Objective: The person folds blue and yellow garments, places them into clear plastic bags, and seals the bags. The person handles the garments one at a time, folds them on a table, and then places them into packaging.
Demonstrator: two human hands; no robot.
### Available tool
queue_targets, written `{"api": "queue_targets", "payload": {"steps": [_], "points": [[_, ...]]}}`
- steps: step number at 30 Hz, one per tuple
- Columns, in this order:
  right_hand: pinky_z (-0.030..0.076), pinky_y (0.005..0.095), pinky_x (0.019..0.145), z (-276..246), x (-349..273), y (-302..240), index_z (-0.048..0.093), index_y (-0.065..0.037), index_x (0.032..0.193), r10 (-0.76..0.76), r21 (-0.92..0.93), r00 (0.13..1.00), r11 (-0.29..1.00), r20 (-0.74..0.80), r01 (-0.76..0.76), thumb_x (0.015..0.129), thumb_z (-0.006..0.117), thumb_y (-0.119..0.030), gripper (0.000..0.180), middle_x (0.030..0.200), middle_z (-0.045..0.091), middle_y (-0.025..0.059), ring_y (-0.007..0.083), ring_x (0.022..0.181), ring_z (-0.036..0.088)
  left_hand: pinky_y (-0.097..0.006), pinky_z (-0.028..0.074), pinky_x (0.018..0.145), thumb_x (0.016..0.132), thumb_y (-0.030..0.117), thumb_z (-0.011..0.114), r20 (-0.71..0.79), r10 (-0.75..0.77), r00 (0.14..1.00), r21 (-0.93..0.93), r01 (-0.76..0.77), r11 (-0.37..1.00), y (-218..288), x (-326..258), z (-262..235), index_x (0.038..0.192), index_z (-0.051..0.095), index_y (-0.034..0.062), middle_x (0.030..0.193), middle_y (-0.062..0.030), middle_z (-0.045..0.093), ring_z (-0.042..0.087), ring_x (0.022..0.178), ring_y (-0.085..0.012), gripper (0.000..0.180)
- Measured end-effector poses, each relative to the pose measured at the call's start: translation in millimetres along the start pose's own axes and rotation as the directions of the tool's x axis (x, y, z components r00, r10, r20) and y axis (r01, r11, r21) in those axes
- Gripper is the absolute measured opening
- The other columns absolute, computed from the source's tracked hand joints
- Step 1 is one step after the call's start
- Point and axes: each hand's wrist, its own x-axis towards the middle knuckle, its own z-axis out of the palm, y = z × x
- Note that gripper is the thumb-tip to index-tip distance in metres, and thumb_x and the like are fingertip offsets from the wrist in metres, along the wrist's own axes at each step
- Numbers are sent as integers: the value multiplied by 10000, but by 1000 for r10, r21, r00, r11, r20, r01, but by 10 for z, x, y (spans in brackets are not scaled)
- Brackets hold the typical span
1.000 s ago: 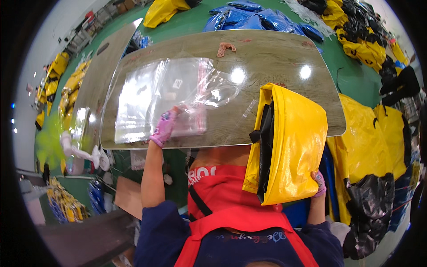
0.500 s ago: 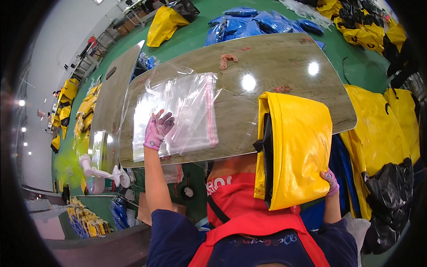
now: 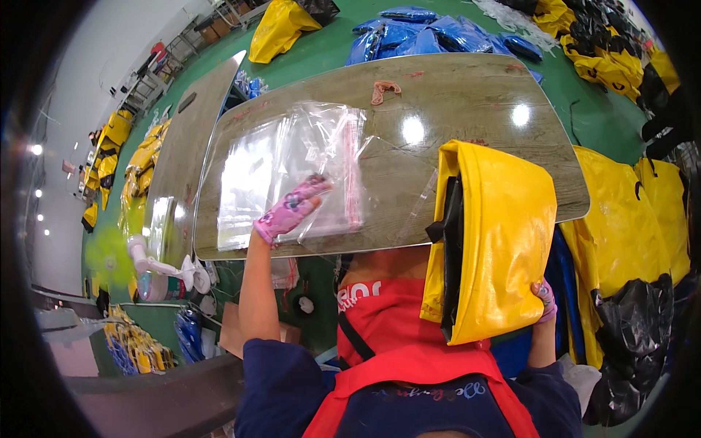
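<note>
My left hand [image 3: 293, 209], in a pink patterned glove with bare fingertips, is over a stack of clear plastic bags [image 3: 259, 164] on the table. Its fingers stretch out to the right, their tips a little blurred; I see nothing held in them. The bags have a pinkish-red strip along their right side. At the right, my right hand [image 3: 545, 298], gloved alike, grips the lower right edge of a folded yellow bag [image 3: 504, 233] with a black inner side and strap. That bag covers part of the table's front edge, and most of my right fingers are hidden behind it.
The wood-look table [image 3: 482, 95] carries a small pinkish strip [image 3: 384, 90]. Blue wrapped packages [image 3: 438, 36] lie on the green floor beyond. More yellow bags [image 3: 621, 226] are piled at the right. A second table [image 3: 179, 153] and a white fan [image 3: 139, 255] stand at the left.
My left hand has turned over from palm up with spread fingers and shifted right across the clear bags. My right hand keeps hold of the yellow bag, which is nearly unmoved.
</note>
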Motion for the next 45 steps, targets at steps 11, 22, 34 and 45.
{"api": "queue_targets", "payload": {"steps": [11,22,34,45], "points": [[488,437,959,-234,-177,-54,370,-5,1388,-164,29,986,986,-23,165,766,737,-142,735,1294,552,166,326,1130,588,-386,248,1126,1010,442,313,57,88,994,-650,-30,759,-154,272,310,1254,576,16,1392,-112,489,409,1312,-233,557],[480,467,964,-161,-168,-21,364,7,1388,-149,70,989,986,-24,151,755,749,-132,753,1307,540,174,348,1141,577,-500,87,1162,852,528,560,-151,193,969,526,-87,846,467,231,1587,1409,399,108,1475,-162,347,277,1387,-351,715],[499,456,938,-382,-308,-88,383,30,1367,-144,4,989,989,-42,145,710,769,-110,775,1283,553,187,349,1111,595,-536,60,1154,884,401,574,-214,226,950,503,-91,859,286,269,1420,1245,613,230,1456,-81,400,227,1397,-389,401],[494,467,948,-298,-323,-34,384,10,1373,-145,18,985,989,-93,147,707,773,-100,780,1294,547,180,349,1125,588,-397,332,1080,883,266,627,-223,80,972,-199,-126,972,478,212,1157,1208,608,77,1283,-149,557,468,1247,-316,377]]}}
